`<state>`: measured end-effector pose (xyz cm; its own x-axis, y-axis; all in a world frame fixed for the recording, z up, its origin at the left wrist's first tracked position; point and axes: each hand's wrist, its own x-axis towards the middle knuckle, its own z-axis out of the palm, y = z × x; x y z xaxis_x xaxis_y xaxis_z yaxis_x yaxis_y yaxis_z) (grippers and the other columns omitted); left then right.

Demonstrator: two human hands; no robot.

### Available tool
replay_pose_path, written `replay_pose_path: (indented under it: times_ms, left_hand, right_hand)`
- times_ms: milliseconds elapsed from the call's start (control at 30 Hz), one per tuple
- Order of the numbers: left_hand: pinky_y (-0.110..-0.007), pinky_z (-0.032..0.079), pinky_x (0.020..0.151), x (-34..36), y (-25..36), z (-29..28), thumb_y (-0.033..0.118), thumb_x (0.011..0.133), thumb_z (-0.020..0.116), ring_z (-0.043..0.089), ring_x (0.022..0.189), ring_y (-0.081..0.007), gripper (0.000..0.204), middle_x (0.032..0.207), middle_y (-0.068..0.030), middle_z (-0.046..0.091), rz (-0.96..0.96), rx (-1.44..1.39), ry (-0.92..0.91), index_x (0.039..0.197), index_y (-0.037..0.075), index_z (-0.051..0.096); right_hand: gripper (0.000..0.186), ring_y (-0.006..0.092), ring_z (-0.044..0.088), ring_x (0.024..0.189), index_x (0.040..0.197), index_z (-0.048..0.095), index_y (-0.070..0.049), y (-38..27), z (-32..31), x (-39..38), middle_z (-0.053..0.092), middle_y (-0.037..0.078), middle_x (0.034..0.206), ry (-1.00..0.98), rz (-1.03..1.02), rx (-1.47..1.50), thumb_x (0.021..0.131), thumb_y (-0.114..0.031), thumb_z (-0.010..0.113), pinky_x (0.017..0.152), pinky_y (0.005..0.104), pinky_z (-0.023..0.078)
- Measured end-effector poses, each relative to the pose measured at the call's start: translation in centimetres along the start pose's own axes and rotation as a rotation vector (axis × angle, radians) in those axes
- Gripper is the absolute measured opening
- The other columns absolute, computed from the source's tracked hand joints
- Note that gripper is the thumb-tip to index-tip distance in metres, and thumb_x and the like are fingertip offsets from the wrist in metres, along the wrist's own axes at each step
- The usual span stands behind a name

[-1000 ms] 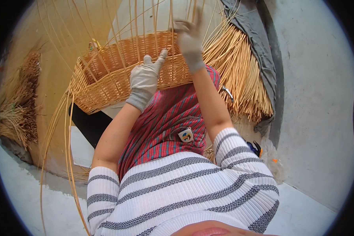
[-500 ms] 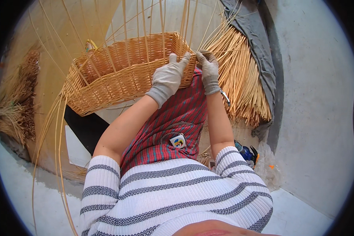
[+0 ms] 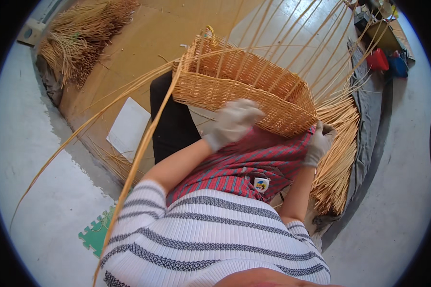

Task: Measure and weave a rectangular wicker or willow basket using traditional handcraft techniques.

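An unfinished wicker basket [image 3: 254,93], oblong and honey-coloured, rests tilted across my lap. Tall loose stakes rise from its walls and fan toward the upper right. At its right front corner, my right hand [image 3: 322,142] in a pale work glove grips the woven edge between thumb and fingers. My left hand [image 3: 235,119], gloved too, is in front of the basket's near wall; motion smears its fingers, and whether it touches the weave is unclear. From the basket's left end, long cane strands [image 3: 145,136] trail down past my left arm.
A big bundle of peeled canes [image 3: 337,162] lies at right beside a grey cloth [image 3: 368,129]. More canes [image 3: 84,43] are heaped at the upper left. A white sheet [image 3: 128,125] and a green foam mat piece [image 3: 98,230] lie at left. A red container [image 3: 378,60] stands far right.
My left hand has come away from the right corner and moved left along the near wall. The view has shifted; the basket's right end now slants nearer to me. My right hand stays at the corner.
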<state>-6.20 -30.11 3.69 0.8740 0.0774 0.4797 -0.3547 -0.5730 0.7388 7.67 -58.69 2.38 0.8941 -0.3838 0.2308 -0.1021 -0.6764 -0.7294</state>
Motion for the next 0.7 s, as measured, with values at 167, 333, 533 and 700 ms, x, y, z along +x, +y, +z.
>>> replay_pose_path:
  times_ms: [167, 333, 533, 700]
  left_hand:
    - [-0.04, 0.049, 0.093, -4.4, -7.6, -11.6, 0.04, 0.092, 0.071, 0.062, 0.102, -0.0275, 0.052, 0.11, -0.0151, 0.067, -0.412, 0.705, 0.571, 0.119, -0.003, 0.061]
    - [-0.033, 0.052, 0.086, -2.2, -8.4, -14.0, 0.026, 0.099, 0.063, 0.067, 0.097, -0.0202, 0.035, 0.109, -0.0138, 0.072, -0.516, -0.295, 0.629, 0.121, -0.001, 0.064]
    - [-0.028, 0.054, 0.072, -2.9, -3.4, -18.5, 0.018, 0.094, 0.07, 0.066, 0.075, -0.0142, 0.026, 0.086, -0.009, 0.072, -0.615, 0.234, 0.272, 0.119, 0.011, 0.069]
    - [-0.027, 0.053, 0.067, -2.9, -3.6, -18.5, 0.032, 0.097, 0.065, 0.06, 0.065, -0.0147, 0.033, 0.07, -0.0049, 0.063, -0.306, -0.29, 0.193, 0.095, 0.0, 0.069]
  right_hand:
    - [0.01, 0.015, 0.064, 0.086, 0.103, 0.067, -0.006, -9.5, 4.4, -11.4, 0.068, 0.005, 0.096, -0.691, -0.292, 0.498, 0.094, -0.009, 0.066, 0.082, 0.0297, 0.052]
    - [0.04, 0.0298, 0.06, 0.12, 0.123, 0.067, -0.012, -23.8, 6.3, -23.3, 0.065, 0.01, 0.125, -1.101, -1.136, 0.714, 0.084, -0.003, 0.062, 0.103, 0.0413, 0.048]
    - [0.054, 0.0322, 0.056, 0.122, 0.135, 0.061, -0.021, -26.5, 6.0, -24.3, 0.064, 0.007, 0.121, -1.13, -1.573, 0.69, 0.081, -0.016, 0.056, 0.104, 0.0471, 0.044]
    - [0.033, 0.0278, 0.062, 0.087, 0.106, 0.068, -0.017, -24.7, 6.9, -20.4, 0.064, 0.007, 0.094, -1.174, -1.604, 0.546, 0.075, -0.014, 0.061, 0.072, 0.0384, 0.053]
